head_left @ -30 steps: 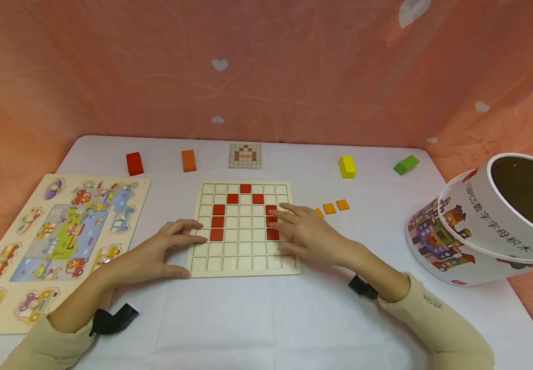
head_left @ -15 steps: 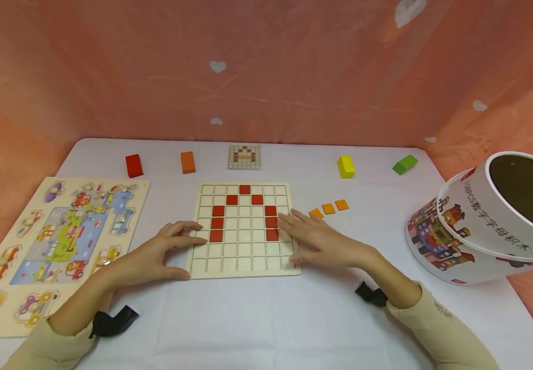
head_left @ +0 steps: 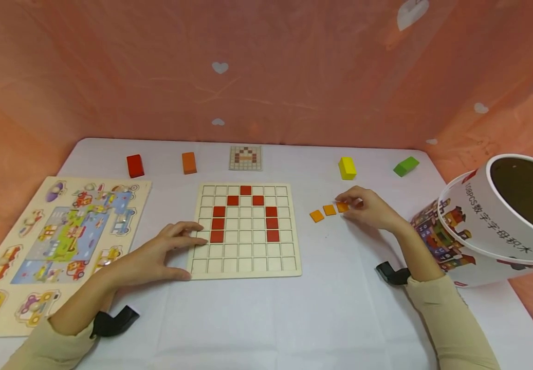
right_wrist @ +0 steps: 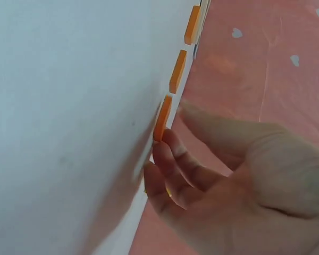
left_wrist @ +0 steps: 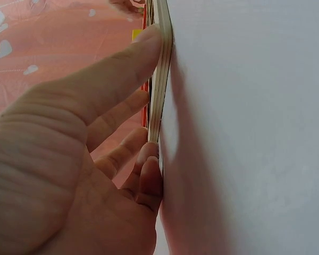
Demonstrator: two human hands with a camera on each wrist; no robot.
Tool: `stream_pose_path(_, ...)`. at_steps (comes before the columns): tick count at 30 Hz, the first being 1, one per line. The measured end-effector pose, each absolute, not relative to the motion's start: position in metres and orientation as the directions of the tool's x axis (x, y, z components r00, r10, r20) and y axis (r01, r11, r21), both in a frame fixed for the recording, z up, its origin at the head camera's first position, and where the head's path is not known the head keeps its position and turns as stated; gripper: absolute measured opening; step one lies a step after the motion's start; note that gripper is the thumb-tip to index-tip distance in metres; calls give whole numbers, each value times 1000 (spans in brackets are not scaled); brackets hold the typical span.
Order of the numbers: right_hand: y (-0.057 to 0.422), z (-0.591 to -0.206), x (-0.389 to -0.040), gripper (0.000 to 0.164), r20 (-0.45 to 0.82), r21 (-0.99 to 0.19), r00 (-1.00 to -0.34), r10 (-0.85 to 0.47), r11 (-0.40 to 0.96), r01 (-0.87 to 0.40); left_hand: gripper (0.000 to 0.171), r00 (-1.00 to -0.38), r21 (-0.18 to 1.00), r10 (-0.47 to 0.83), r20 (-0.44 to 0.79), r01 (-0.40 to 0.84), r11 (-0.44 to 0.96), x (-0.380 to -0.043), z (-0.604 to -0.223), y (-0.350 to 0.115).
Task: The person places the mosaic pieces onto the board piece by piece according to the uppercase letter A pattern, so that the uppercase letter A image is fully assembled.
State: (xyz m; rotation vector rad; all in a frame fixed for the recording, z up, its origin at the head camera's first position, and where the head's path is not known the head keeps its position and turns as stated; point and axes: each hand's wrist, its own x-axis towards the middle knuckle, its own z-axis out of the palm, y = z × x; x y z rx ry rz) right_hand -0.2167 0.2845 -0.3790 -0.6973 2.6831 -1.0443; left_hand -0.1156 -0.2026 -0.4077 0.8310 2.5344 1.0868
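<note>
In the head view, a pale wooden grid board (head_left: 246, 266) lies flat with several red square tiles set in its cells. My left hand (head_left: 152, 257) rests at the board's left edge; thumb and fingers touch the rim, also seen in the left wrist view. Right of the board lie three orange square tiles in a slanting row: the nearest tile (head_left: 316, 216), the middle tile (head_left: 329, 209) and the rightmost tile (head_left: 342, 207). My right hand (head_left: 371, 208) is at the rightmost tile. Its fingertips touch that tile, while the thumb stands slightly off it in the right wrist view.
A pattern card (head_left: 245, 158) lies behind the board. Red block (head_left: 134, 166), orange block (head_left: 189, 163), yellow block (head_left: 347, 168) and green block (head_left: 406, 166) stand along the back. At left lies a picture puzzle (head_left: 139, 205); a large printed bucket (head_left: 479, 221) stands at right.
My right hand has left the red tiles at the board's right side and moved right and back to the rightmost orange tile. The left hand has stayed at the board's edge.
</note>
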Motion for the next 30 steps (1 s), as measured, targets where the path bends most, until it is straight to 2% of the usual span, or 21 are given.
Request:
stream_pose_path(4,283,-380,-216,25,-25,-654,-878,-478,672,-347,61,-801,727,599,-11,405,554,-116,-407,-203)
stream_pose_path(12,278,-378,-214,22,-108,-643,-875,-471,705,-300,60,-803,724,596,-18,401,561,-116,-406,-203)
stream_pose_path(17,267,-369,-217,14,-69,-645,-876,-477,692,-326,61,-804,733,594,-23,391,557,-116,-407,-203)
stream_pose_path(21,236,-362,-225,13,-27,-719,-867,-498,612,-329,60,-806,736,591,-35,380,560,-116,-405,-202)
stream_pose_path(24,198,-361,-233,13,-26,-780,-816,-577,523,-345,60,-804,734,593,-36,382,562,-116,-406,-202)
stream_pose_path(30,114,-360,-239,12,-126,-842,-638,-760,422,-337,60,-805,724,593,-28,392,567,-115,-407,-203)
